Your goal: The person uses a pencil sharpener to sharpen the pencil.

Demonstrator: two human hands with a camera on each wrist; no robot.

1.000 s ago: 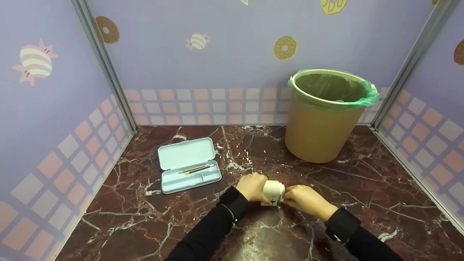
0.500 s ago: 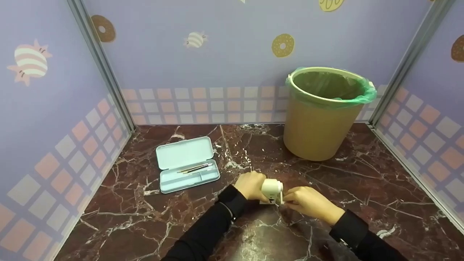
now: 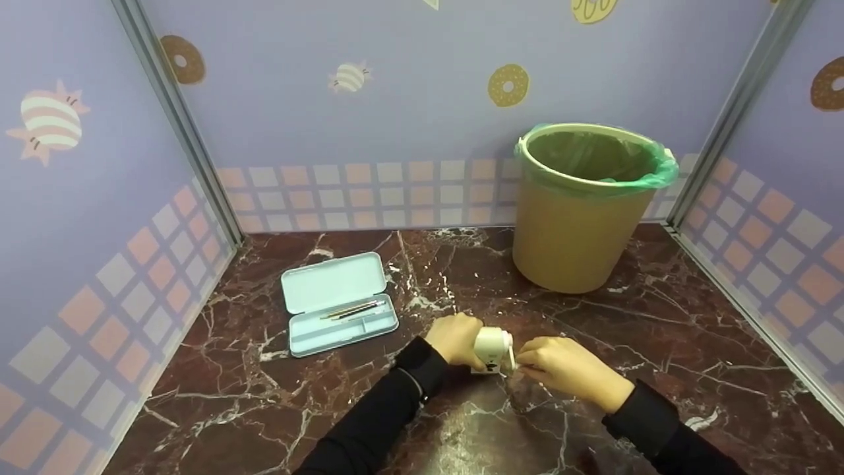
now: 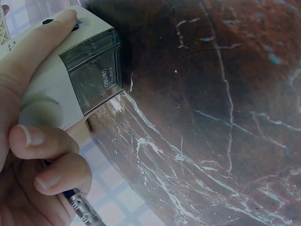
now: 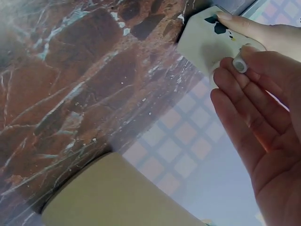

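A cream hand-crank pencil sharpener [image 3: 490, 344] stands on the dark marbled table. My left hand [image 3: 455, 339] grips its body from the left, thumb along one side. In the left wrist view the clear shavings drawer [image 4: 96, 73] shows, and below my curled fingers the metal-banded end of a dark pencil [image 4: 83, 209] sticks out. Where its other end sits is hidden by the hand. My right hand [image 3: 568, 369] is at the sharpener's right side. Its thumb and fingers pinch the small white crank knob [image 5: 240, 65], seen in the right wrist view.
At the left lies an open light-blue pencil case [image 3: 343, 330] with several thin pencils [image 3: 353, 310] in it. A tan bin [image 3: 570, 244] with a green liner [image 3: 659, 177] stands at the back right. White flecks dot the table beyond the sharpener. Patterned walls enclose the table.
The crank and my right fingers have shifted slightly at the sharpener's side. My left hand stays on the sharpener. The head view has drifted a little.
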